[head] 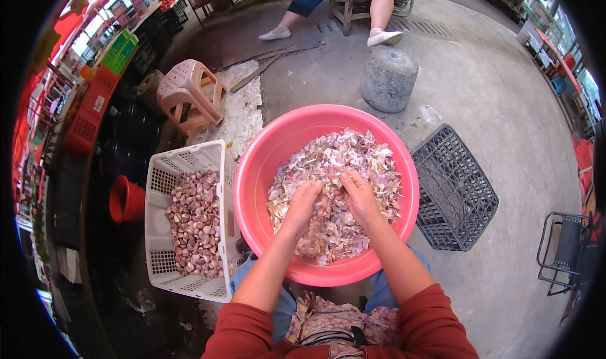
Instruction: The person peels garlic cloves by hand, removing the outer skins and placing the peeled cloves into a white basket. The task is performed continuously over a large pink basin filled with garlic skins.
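Observation:
My left hand (pixel 307 203) and my right hand (pixel 359 195) are close together above a pink plastic basin (pixel 255 169). A loose heap of papery garlic skins (pixel 331 151), whitish, purple and tan, covers its bottom. The left fingers are curled inward. My right thumb and forefinger come together at the tips. Anything small between the fingers of either hand cannot be made out against the skins. Left of the basin, a white plastic crate (pixel 158 245) holds many unpeeled purple garlic cloves (pixel 195 222).
A dark plastic crate (pixel 454 193) lies right of the basin. Beyond are a stone cylinder (pixel 390 80), a plastic stool (pixel 189 91) and a seated person's legs (pixel 383 9). A red bucket (pixel 127 198) is left of the white crate. A metal-framed chair (pixel 563 252) stands far right.

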`<state>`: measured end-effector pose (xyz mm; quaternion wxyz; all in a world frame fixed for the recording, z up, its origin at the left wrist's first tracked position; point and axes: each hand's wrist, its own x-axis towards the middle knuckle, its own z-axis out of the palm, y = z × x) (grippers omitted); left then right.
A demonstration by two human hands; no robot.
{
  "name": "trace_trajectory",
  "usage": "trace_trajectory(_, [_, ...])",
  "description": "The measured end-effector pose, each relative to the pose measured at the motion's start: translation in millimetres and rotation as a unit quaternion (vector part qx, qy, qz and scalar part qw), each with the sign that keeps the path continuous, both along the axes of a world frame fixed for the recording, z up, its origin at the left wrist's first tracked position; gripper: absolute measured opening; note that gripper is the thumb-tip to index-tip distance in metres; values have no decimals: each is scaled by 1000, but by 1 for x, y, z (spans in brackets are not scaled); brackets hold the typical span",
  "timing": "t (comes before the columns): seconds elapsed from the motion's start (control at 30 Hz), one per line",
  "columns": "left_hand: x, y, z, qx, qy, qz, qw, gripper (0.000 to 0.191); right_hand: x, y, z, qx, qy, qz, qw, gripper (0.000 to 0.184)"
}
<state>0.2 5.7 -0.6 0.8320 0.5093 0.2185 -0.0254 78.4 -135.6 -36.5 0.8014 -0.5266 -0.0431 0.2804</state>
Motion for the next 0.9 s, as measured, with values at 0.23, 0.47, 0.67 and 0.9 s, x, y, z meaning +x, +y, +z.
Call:
trace_trajectory(0.23, [-1,-1,-11,108,-12,-22,994,30,-4,4,0,-37,-25,-7,999,29])
trace_trajectory(0.47, [-3,-6,3,112,7,-78,991,29,-9,3,2,-116,-148,15,982,27])
trace_trajectory(0.67, [-5,-5,2,88,-12,-108,990,24,-5,-1,-6,-82,-121,72,987,26])
trace_trajectory(0.9, [-8,-2,0,89,-14,-121,989,22,-6,-2,-1,-39,-68,98,992,26])
